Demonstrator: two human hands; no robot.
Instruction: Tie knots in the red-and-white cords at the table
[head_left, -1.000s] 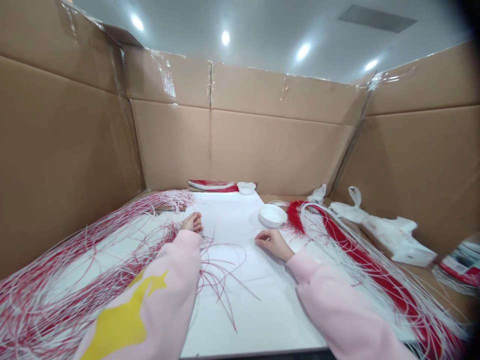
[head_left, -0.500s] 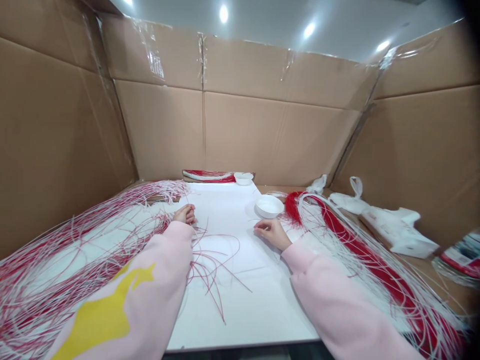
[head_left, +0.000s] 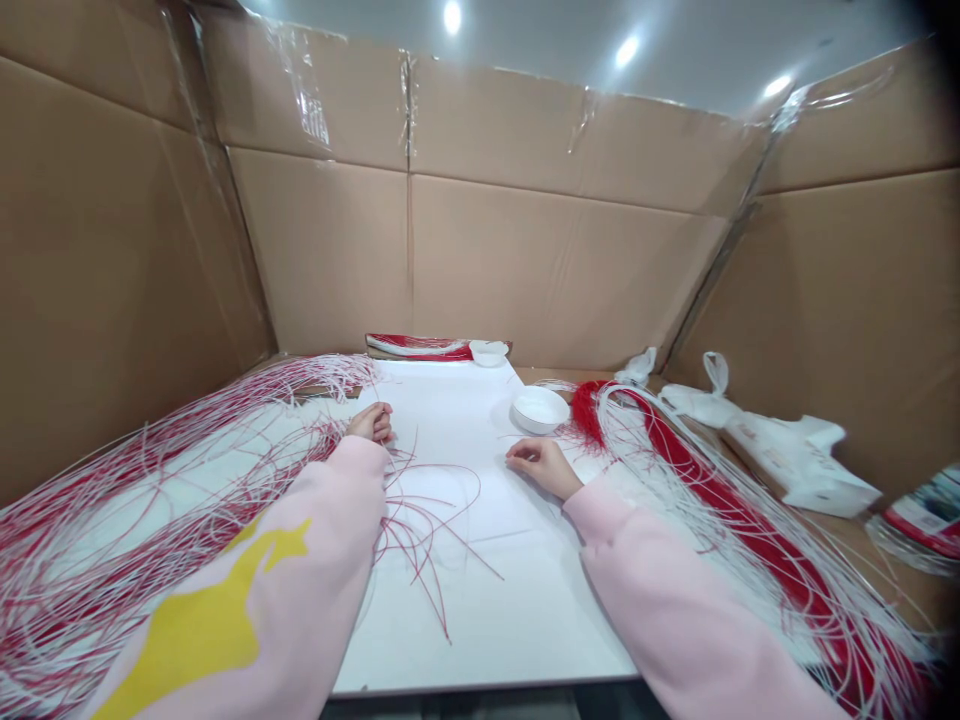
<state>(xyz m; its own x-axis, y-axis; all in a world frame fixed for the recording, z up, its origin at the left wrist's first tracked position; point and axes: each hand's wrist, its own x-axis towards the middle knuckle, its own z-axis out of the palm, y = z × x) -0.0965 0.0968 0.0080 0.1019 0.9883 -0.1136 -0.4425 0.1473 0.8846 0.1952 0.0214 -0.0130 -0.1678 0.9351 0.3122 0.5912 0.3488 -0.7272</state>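
My left hand (head_left: 370, 423) rests curled at the left edge of a white sheet (head_left: 450, 620), beside a big tangle of red and white strands (head_left: 150, 510). Its fingers are closed, and I cannot tell whether they pinch a thin strand. My right hand (head_left: 544, 465) lies palm down on the sheet, fingers loosely curled around nothing, close to a white bowl (head_left: 538, 410). Loose thin red strands (head_left: 424, 530) fan across the sheet below my left hand. A long red-and-white bundle (head_left: 720, 510) runs along the right side.
A small white dish (head_left: 488, 353) and a further red-and-white bundle (head_left: 416, 346) lie at the sheet's far end. Cardboard walls (head_left: 555, 260) surround the tabletop. White plastic wrapping (head_left: 795, 460) and a printed packet (head_left: 926, 525) lie at the right.
The whole view has shifted slightly, with the table higher in the frame. My hands have barely moved, and the strands and bowl lie as before.
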